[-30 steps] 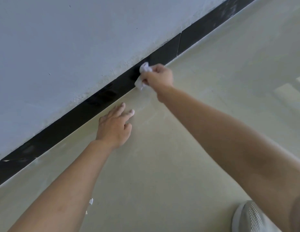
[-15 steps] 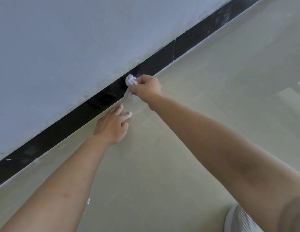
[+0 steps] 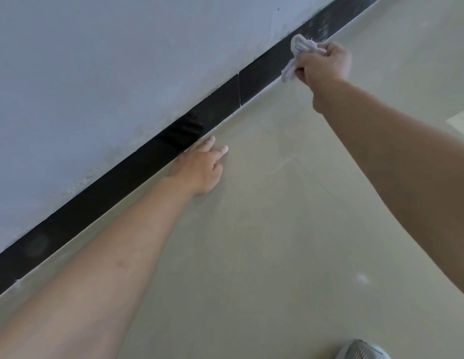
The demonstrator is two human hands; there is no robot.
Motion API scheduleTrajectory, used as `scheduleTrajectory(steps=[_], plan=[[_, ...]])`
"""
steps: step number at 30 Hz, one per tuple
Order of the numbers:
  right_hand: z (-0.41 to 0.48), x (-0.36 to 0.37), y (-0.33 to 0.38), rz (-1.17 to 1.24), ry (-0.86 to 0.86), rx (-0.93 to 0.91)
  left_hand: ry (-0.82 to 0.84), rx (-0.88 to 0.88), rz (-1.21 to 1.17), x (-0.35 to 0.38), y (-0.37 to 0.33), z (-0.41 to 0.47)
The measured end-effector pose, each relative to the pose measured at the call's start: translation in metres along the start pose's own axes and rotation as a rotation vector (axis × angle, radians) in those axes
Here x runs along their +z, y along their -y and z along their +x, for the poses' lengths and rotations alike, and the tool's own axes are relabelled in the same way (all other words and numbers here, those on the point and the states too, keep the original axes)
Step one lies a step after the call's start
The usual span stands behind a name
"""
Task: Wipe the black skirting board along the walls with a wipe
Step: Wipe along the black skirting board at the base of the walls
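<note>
The black skirting board (image 3: 137,167) runs diagonally from lower left to upper right at the foot of the grey wall. A crumpled white wipe (image 3: 299,51) is pressed against the board past a vertical joint (image 3: 239,90), and my right hand (image 3: 322,63) is shut on it. The board beyond the wipe looks dusty and streaked. My left hand (image 3: 198,168) lies flat on the floor beside the board, fingers spread, holding nothing.
The pale beige floor (image 3: 264,242) fills the lower right of the view. The toe of a grey mesh shoe (image 3: 360,349) shows at the bottom edge. The grey wall (image 3: 109,60) rises above the skirting.
My right hand has slid the wipe along the skirting to the upper right, past the joint. My left hand has stayed flat on the floor.
</note>
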State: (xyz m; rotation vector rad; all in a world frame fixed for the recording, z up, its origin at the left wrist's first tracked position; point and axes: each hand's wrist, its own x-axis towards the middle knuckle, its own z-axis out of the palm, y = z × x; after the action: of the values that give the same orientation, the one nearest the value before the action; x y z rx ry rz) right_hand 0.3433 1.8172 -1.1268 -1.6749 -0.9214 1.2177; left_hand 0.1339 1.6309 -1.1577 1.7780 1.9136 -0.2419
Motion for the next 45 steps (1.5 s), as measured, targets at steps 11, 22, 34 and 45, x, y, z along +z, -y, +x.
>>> scheduleTrajectory(steps=[11, 22, 34, 45], plan=[[-0.081, 0.074, -0.046, -0.212, 0.387, 0.063, 0.211, -0.015, 0.032, -0.015, -0.009, 0.010], [0.064, 0.004, 0.031, -0.194, -0.064, 0.028, 0.288, -0.105, 0.058, -0.034, -0.026, 0.004], [0.031, 0.034, 0.021, -0.290, 0.286, 0.251, 0.313, -0.165, 0.180, -0.041, -0.042, 0.015], [-0.047, 0.044, 0.007, -0.215, 0.377, 0.194, 0.484, -0.088, 0.283, -0.061, -0.042, 0.022]])
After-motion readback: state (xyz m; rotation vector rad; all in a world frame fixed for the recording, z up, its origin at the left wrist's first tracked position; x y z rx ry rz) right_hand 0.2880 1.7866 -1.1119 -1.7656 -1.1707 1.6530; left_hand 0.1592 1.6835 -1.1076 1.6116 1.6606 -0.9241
